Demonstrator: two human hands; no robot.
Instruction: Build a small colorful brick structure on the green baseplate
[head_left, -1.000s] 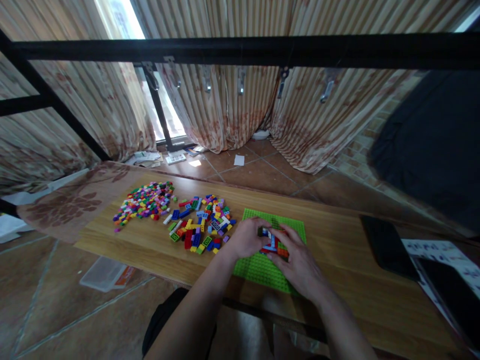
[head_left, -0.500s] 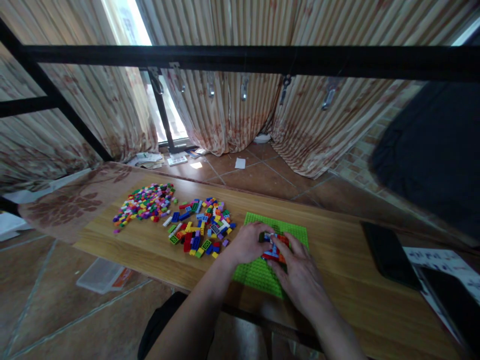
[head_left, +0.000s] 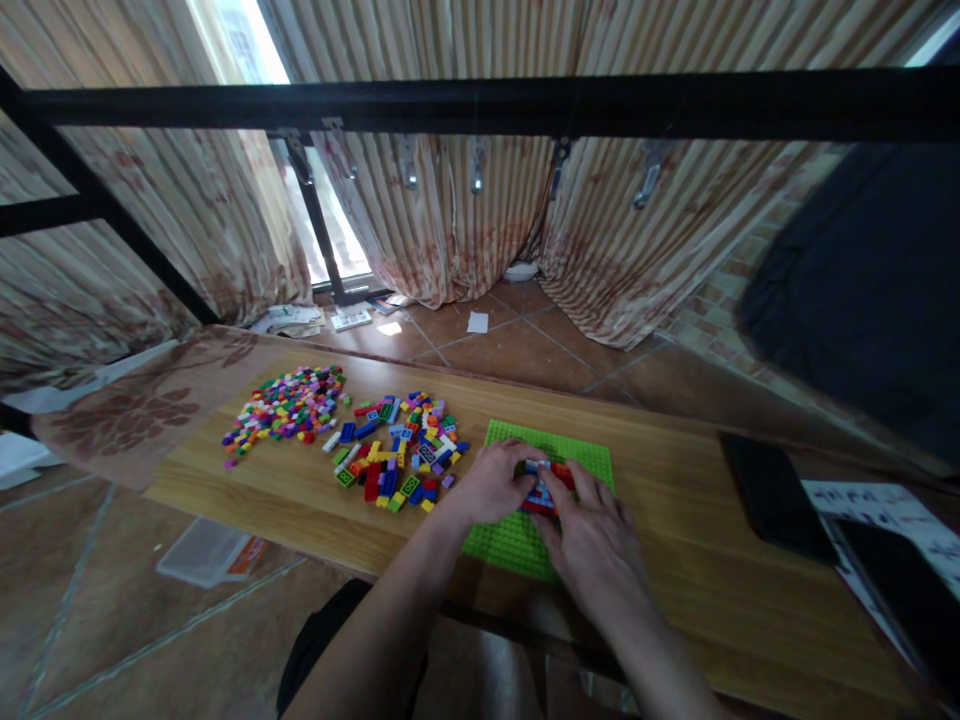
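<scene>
Both hands meet over a green studded baseplate point(head_left: 510, 545) on the wooden bench. Between them is a small build of toy bricks point(head_left: 541, 492), red along its edge with light blue and white pieces on top. My left hand point(head_left: 496, 482) grips its left side with fingers curled. On its right side, my right hand point(head_left: 592, 520) holds on, the index finger reaching onto the top and the thumb at the near edge. Fingers hide much of the build, and I cannot tell whether it is fixed to the baseplate.
Left of the baseplate lies a spread of larger loose bricks point(head_left: 401, 450). Farther left is a heap of tiny bricks point(head_left: 289, 405). A black flat device point(head_left: 776, 500), a written sheet point(head_left: 892, 510) and a dark phone-like slab point(head_left: 900, 590) lie at right. A black rail point(head_left: 480, 105) crosses above.
My right index finger has shifted a little on top of the build, and more light blue shows now. Both hands stay around it. The view has tilted slightly.
</scene>
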